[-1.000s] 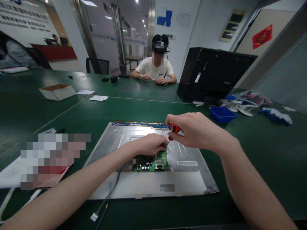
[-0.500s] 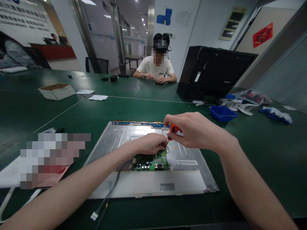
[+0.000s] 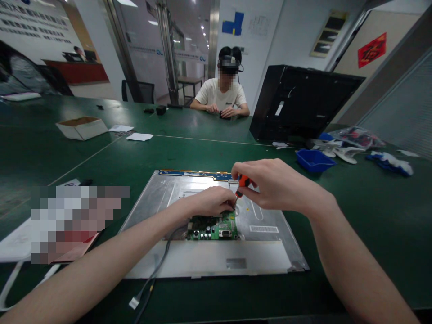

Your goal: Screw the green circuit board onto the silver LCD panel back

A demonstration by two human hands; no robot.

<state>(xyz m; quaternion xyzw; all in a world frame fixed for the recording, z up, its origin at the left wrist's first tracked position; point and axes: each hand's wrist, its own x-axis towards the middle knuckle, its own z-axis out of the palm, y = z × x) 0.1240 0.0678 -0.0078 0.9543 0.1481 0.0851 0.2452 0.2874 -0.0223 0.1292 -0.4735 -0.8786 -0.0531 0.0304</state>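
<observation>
My right hand point(image 3: 270, 182) grips the orange and black handle of a screwdriver point(image 3: 243, 181), its shaft pointing down at the top right corner of a green circuit board point(image 3: 211, 229). Close beside the tip, my left hand point(image 3: 214, 201) is closed, fingers bent down over the board's upper edge. Whatever its fingertips pinch or steady there is hidden. The board lies on the metal back of a display panel point(image 3: 270, 256), which rests flat on the green table. A dark cable point(image 3: 161, 261) with a white plug runs from the board's left side over the panel's front edge.
Behind the panel are a blue tray point(image 3: 314, 161), a large black monitor housing point(image 3: 303, 103) and a glove point(image 3: 389, 163). Left are an open box point(image 3: 82, 128), papers point(image 3: 139, 137) and blurred-out documents point(image 3: 77, 225). A person point(image 3: 221, 94) sits across the table, handling a small dark object.
The whole view has shifted slightly. Both hands keep nearly the same position at the board, with the screwdriver still in my right hand.
</observation>
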